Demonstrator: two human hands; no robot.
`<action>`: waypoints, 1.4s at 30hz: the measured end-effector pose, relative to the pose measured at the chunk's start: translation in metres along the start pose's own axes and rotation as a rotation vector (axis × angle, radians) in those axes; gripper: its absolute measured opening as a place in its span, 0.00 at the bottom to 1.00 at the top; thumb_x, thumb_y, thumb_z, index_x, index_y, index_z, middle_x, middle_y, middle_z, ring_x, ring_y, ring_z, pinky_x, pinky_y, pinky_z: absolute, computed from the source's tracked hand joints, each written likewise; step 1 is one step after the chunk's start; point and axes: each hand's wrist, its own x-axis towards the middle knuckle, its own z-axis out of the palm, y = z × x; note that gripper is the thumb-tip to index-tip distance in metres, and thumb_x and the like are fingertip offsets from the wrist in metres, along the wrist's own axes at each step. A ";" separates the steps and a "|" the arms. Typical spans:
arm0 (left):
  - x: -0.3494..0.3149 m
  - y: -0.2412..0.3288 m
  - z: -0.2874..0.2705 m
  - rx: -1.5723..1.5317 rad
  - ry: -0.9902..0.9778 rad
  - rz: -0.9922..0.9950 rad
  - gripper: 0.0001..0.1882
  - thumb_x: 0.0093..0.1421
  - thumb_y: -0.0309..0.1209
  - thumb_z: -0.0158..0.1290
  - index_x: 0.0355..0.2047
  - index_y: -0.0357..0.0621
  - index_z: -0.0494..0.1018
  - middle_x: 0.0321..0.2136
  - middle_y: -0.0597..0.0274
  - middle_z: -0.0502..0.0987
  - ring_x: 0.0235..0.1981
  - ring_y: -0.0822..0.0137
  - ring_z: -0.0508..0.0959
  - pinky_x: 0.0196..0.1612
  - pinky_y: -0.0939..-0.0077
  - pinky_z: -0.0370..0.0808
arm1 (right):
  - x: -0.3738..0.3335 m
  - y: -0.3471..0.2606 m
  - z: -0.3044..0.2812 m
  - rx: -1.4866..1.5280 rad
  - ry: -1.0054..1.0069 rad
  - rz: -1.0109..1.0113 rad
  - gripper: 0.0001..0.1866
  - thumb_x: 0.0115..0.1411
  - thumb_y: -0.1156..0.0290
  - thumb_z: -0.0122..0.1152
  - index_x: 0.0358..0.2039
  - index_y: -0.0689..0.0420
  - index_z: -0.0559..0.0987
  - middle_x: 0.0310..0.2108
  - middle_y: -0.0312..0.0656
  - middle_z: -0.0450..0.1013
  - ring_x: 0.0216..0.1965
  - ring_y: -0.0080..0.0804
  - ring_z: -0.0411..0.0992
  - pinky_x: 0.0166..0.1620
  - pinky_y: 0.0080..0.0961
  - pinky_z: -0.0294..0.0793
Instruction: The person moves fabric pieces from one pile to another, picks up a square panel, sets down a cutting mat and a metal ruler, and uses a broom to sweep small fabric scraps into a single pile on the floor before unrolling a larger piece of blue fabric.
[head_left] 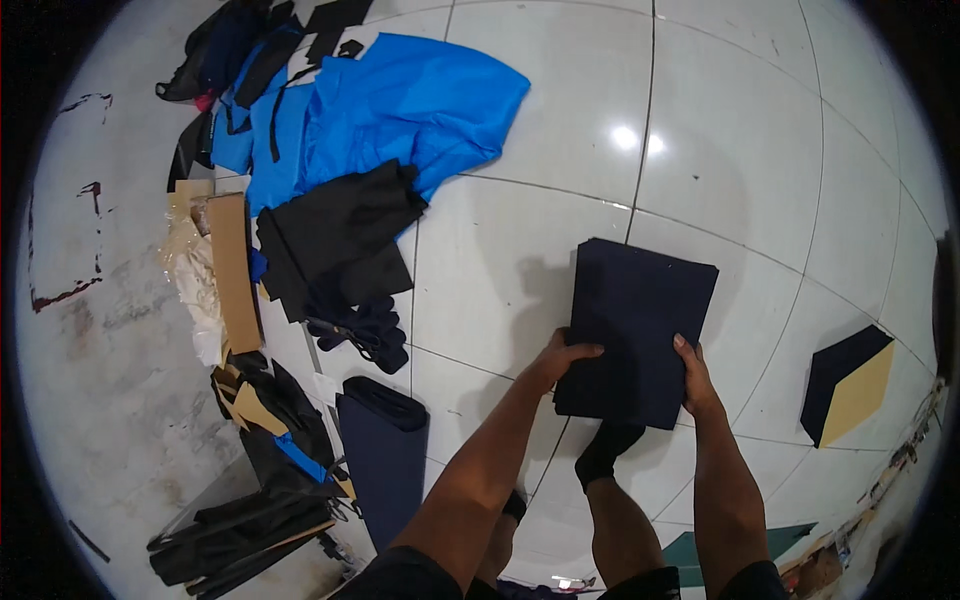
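Observation:
Between my two hands is a stack of dark navy fabric pieces (640, 310), roughly rectangular, held up above the tiled floor. My left hand (562, 358) grips its lower left edge, the thumb lying on top and the other fingers hidden underneath. On the opposite side, my right hand (695, 372) clasps the lower right edge, thumb on top. The corners of the layers show slightly uneven at the upper left and lower left. One of my feet, in a black sock, is partly covered by the stack's lower edge.
Blue fabric (410, 110) lies spread at the upper left, with black cloth (345, 235) below it. A folded navy roll (382, 460) and a cardboard strip (233, 275) lie along the left wall. At right rests a navy and tan piece (848, 385); a green sheet (790, 540) is near my right forearm.

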 end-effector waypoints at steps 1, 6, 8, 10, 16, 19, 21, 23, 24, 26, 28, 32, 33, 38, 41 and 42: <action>-0.002 0.002 0.001 -0.048 -0.030 0.000 0.50 0.34 0.43 0.63 0.51 0.27 0.51 0.44 0.44 0.64 0.45 0.53 0.67 0.49 0.67 0.65 | -0.005 -0.004 0.004 -0.008 0.015 0.013 0.56 0.40 0.41 0.59 0.57 0.65 0.43 0.54 0.60 0.49 0.55 0.51 0.51 0.56 0.40 0.52; -0.009 0.012 0.005 -0.103 -0.114 -0.022 0.48 0.37 0.43 0.61 0.53 0.32 0.50 0.46 0.46 0.63 0.46 0.54 0.66 0.50 0.66 0.63 | 0.001 -0.010 -0.006 -0.029 -0.064 0.053 0.55 0.40 0.40 0.58 0.57 0.65 0.45 0.56 0.59 0.48 0.56 0.51 0.50 0.56 0.41 0.51; -0.017 0.021 0.008 -0.142 -0.211 -0.078 0.45 0.39 0.43 0.60 0.53 0.36 0.51 0.48 0.47 0.62 0.49 0.54 0.64 0.52 0.64 0.61 | -0.003 -0.013 -0.008 -0.019 -0.129 0.106 0.55 0.40 0.39 0.57 0.57 0.64 0.46 0.56 0.58 0.48 0.57 0.51 0.49 0.56 0.41 0.51; -0.030 0.025 0.005 -0.225 -0.376 -0.174 0.39 0.42 0.44 0.58 0.51 0.37 0.57 0.45 0.49 0.66 0.45 0.55 0.68 0.51 0.66 0.63 | -0.022 -0.022 0.003 -0.049 -0.068 0.129 0.54 0.41 0.38 0.56 0.57 0.64 0.47 0.57 0.58 0.47 0.57 0.49 0.49 0.56 0.40 0.51; -0.107 -0.008 0.007 -0.354 -0.326 -0.223 0.27 0.47 0.44 0.55 0.42 0.38 0.67 0.40 0.53 0.71 0.41 0.61 0.72 0.48 0.68 0.66 | -0.084 -0.014 0.013 -0.004 -0.182 0.198 0.49 0.42 0.41 0.57 0.55 0.64 0.55 0.54 0.54 0.55 0.54 0.47 0.54 0.56 0.40 0.52; -0.171 -0.023 0.009 -0.372 -0.261 -0.215 0.24 0.48 0.43 0.54 0.40 0.38 0.69 0.36 0.56 0.73 0.36 0.64 0.73 0.44 0.71 0.68 | -0.124 0.007 0.011 0.055 -0.252 0.227 0.32 0.49 0.48 0.54 0.47 0.59 0.66 0.43 0.45 0.67 0.45 0.36 0.65 0.49 0.32 0.63; -0.227 -0.021 0.010 -0.393 -0.226 -0.217 0.24 0.49 0.42 0.53 0.41 0.38 0.69 0.35 0.54 0.74 0.34 0.62 0.74 0.43 0.70 0.69 | -0.163 0.005 0.025 0.021 -0.280 0.235 0.31 0.48 0.49 0.56 0.45 0.61 0.68 0.41 0.44 0.68 0.42 0.35 0.67 0.47 0.31 0.65; -0.285 -0.008 0.009 -0.620 -0.205 -0.349 0.25 0.48 0.42 0.54 0.41 0.36 0.68 0.35 0.52 0.73 0.36 0.60 0.74 0.43 0.67 0.70 | -0.200 -0.003 0.042 0.004 -0.320 0.240 0.32 0.47 0.51 0.58 0.44 0.64 0.68 0.41 0.46 0.68 0.41 0.36 0.68 0.46 0.31 0.66; -0.304 -0.018 0.001 -0.591 -0.143 -0.307 0.28 0.48 0.43 0.55 0.43 0.35 0.67 0.36 0.52 0.73 0.36 0.58 0.74 0.43 0.65 0.70 | -0.218 -0.008 0.055 0.011 -0.371 0.250 0.32 0.47 0.52 0.58 0.44 0.65 0.67 0.40 0.46 0.68 0.40 0.36 0.68 0.45 0.31 0.66; -0.345 0.007 0.007 -0.549 -0.170 -0.253 0.30 0.47 0.45 0.55 0.45 0.35 0.65 0.38 0.51 0.71 0.37 0.56 0.73 0.44 0.65 0.69 | -0.238 -0.004 0.045 0.024 -0.281 0.300 0.33 0.47 0.55 0.60 0.46 0.66 0.64 0.39 0.48 0.68 0.40 0.37 0.68 0.45 0.31 0.67; -0.393 0.038 0.008 -0.601 -0.156 -0.252 0.32 0.48 0.41 0.55 0.49 0.38 0.59 0.38 0.51 0.70 0.39 0.58 0.73 0.43 0.68 0.71 | -0.272 -0.029 0.066 -0.011 -0.354 0.236 0.30 0.49 0.53 0.57 0.45 0.63 0.67 0.39 0.44 0.70 0.39 0.34 0.69 0.42 0.31 0.70; -0.433 0.075 -0.001 -0.572 -0.042 -0.140 0.35 0.47 0.41 0.56 0.51 0.37 0.55 0.40 0.50 0.69 0.41 0.56 0.71 0.43 0.64 0.70 | -0.312 -0.085 0.096 -0.192 -0.263 0.210 0.34 0.47 0.51 0.58 0.48 0.63 0.64 0.42 0.46 0.67 0.42 0.37 0.67 0.46 0.31 0.67; -0.429 0.069 -0.015 -0.549 -0.078 -0.156 0.36 0.47 0.41 0.56 0.51 0.37 0.54 0.42 0.50 0.67 0.41 0.57 0.70 0.44 0.64 0.69 | -0.326 -0.105 0.115 -0.194 -0.298 0.231 0.35 0.47 0.51 0.57 0.49 0.63 0.63 0.44 0.47 0.66 0.44 0.38 0.66 0.47 0.32 0.66; -0.433 0.092 -0.016 -0.684 -0.216 0.172 0.35 0.47 0.43 0.56 0.51 0.35 0.57 0.43 0.53 0.67 0.43 0.60 0.68 0.46 0.71 0.65 | -0.342 -0.174 0.151 -0.196 -0.391 0.187 0.36 0.47 0.50 0.57 0.50 0.62 0.61 0.45 0.48 0.65 0.45 0.39 0.65 0.48 0.33 0.65; -0.424 0.115 -0.045 -0.745 -0.290 0.084 0.35 0.48 0.44 0.56 0.50 0.35 0.58 0.42 0.54 0.68 0.43 0.61 0.68 0.47 0.73 0.65 | -0.324 -0.199 0.182 -0.289 -0.339 0.154 0.37 0.47 0.49 0.57 0.50 0.62 0.61 0.45 0.48 0.64 0.45 0.39 0.65 0.48 0.33 0.64; -0.424 0.123 -0.057 -0.756 -0.321 -0.025 0.35 0.48 0.44 0.55 0.50 0.35 0.58 0.42 0.55 0.68 0.43 0.61 0.69 0.47 0.73 0.64 | -0.322 -0.208 0.200 -0.336 -0.331 0.139 0.37 0.47 0.49 0.57 0.50 0.62 0.61 0.45 0.48 0.64 0.45 0.39 0.65 0.48 0.34 0.64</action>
